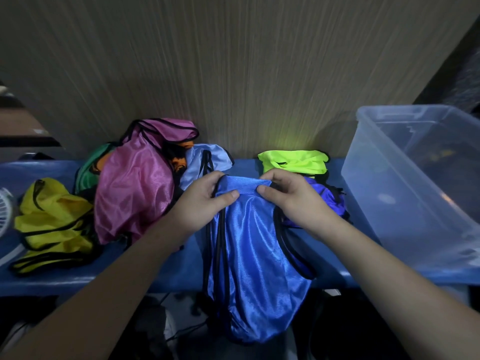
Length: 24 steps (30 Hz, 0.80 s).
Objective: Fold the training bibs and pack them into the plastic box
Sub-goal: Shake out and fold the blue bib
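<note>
A shiny blue bib (249,255) with black trim lies over the front edge of the blue bench (78,279) and hangs down below it. My left hand (205,201) pinches its top edge at the left, thumb on the cloth. My right hand (291,196) pinches the same edge at the right. The clear plastic box (405,193) stands on the bench to the right, tilted in view, with nothing visible inside. Under my right hand a purple bib (330,196) shows partly.
A heap of loose bibs sits left of centre: pink (135,183), green (88,172), orange, light blue (205,157). A yellow bib (52,224) lies at far left beside a small white fan (5,211). A neon yellow-green bib (293,161) rests against the wooden wall.
</note>
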Tool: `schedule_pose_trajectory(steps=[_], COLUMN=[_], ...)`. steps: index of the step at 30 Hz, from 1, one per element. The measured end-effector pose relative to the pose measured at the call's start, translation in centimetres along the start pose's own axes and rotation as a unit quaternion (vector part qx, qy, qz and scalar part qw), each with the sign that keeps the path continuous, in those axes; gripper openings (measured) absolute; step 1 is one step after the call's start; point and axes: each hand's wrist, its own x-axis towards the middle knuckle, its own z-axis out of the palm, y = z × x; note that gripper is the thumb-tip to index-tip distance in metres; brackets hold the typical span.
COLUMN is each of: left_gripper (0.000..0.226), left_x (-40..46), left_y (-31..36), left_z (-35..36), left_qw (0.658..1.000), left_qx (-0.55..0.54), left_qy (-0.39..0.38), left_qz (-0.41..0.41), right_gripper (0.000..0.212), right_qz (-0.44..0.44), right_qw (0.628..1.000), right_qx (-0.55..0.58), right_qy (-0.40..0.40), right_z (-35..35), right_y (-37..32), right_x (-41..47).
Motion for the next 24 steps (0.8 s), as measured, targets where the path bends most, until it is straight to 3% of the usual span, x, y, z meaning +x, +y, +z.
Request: schedule_pose_trajectory(steps=[3, 5, 7, 9, 11, 17, 21, 24], left_gripper=[0.023, 0.021, 0.021, 0.021, 0.022, 0.022, 0.014, 0.050], left_x=[0.0, 0.0, 0.0, -0.1, -0.2, -0.5, -0.6, -0.7], left_y=[0.0, 0.0, 0.0, 0.1, 0.1, 0.3, 0.2, 0.4], left_z=[0.0, -0.2, -0.2, -0.2, -0.1, 0.6, 0.2, -0.3], left_qw=[0.999, 0.999, 0.999, 0.999, 1.000, 0.999, 0.997, 0.995], left_qx=[-0.016, -0.007, 0.002, 0.001, -0.004, -0.004, -0.015, -0.012], left_qy=[0.020, 0.028, 0.025, 0.024, 0.016, -0.045, -0.070, -0.098], left_qz=[-0.019, -0.022, -0.022, -0.021, -0.020, 0.000, -0.015, -0.031], right_gripper=[0.023, 0.029, 0.040, 0.050, 0.050, 0.043, 0.051, 0.052], right_qz=[-0.072, -0.089, -0.043, 0.045, 0.111, 0.135, 0.172, 0.190], right_qw=[0.965, 0.953, 0.966, 0.977, 0.982, 0.989, 0.982, 0.974], right_qx=[-0.218, -0.242, -0.226, -0.206, -0.149, -0.050, 0.064, 0.102], right_qy=[0.125, 0.158, 0.115, 0.023, -0.026, -0.039, -0.051, -0.072], right_z=[0.5, 0.8, 0.9, 1.3, 1.5, 2.4, 2.7, 2.5], right_y=[-0.3, -1.2, -1.6, -1.9, -1.5, -0.8, -1.4, -2.0], right_x=[-0.7, -1.3, -1.7, -2.2, -2.3, -1.8, -2.1, -2.3])
